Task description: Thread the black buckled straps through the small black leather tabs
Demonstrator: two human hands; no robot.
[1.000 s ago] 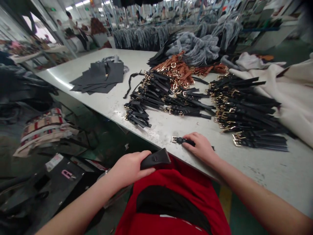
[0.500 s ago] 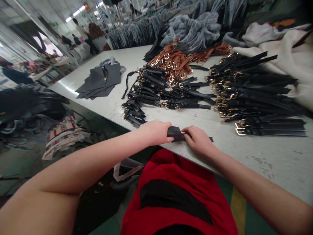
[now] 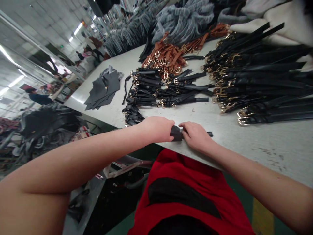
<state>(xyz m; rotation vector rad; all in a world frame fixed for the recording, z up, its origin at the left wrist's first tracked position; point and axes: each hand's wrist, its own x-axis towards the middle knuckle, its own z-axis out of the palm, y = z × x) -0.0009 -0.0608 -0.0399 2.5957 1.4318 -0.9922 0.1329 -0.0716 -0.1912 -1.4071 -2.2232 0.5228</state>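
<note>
Head view: by the curled fingers of the left hand (image 3: 157,129) a black leather piece (image 3: 176,133) is gripped at the near edge of the table (image 3: 244,147), with its free end met by the fingertips of the right hand (image 3: 197,137). Under those pressed-together right fingers a black strap (image 3: 209,133) is pinned, and only its tip is seen past the knuckles. The two parts are judged to be at the fitting-together step, for which a firm pinch and careful lining-up are called for; buckled belts (image 3: 256,85) are heaped well beyond the fingers.

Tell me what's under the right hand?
A black strap: only its tip pokes out past the right hand; the rest is covered. The left hand holds a dark patch.
</note>
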